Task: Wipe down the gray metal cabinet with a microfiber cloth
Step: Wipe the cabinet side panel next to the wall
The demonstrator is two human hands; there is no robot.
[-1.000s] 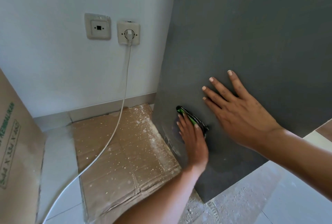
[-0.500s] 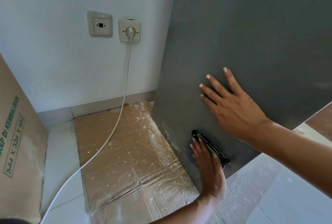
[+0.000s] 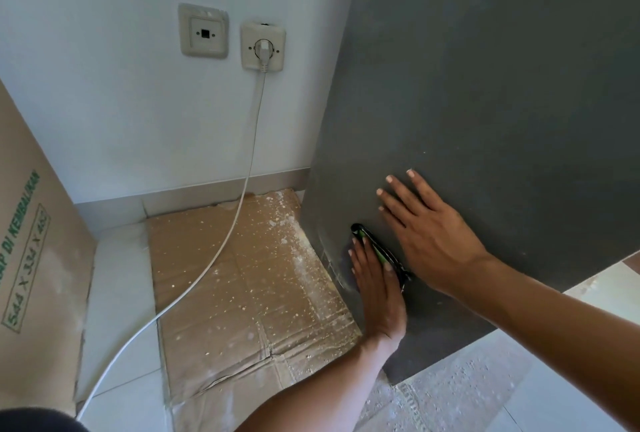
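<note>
The gray metal cabinet (image 3: 485, 102) fills the right side, its flat side panel facing me. My left hand (image 3: 379, 289) presses a dark cloth with a green stripe (image 3: 377, 249) flat against the panel's lower part, fingers straight and pointing up. Most of the cloth is hidden under the palm. My right hand (image 3: 429, 234) lies flat on the panel just right of and above the cloth, fingers spread.
A flattened cardboard sheet (image 3: 242, 293) speckled with white dust covers the floor left of the cabinet. A white cable (image 3: 221, 251) runs from the wall socket (image 3: 263, 47) across it. A cardboard box (image 3: 31, 258) stands at the far left.
My left hand first slid the cloth down the panel toward the bottom edge, then back up a little. The right hand stayed flat on the panel.
</note>
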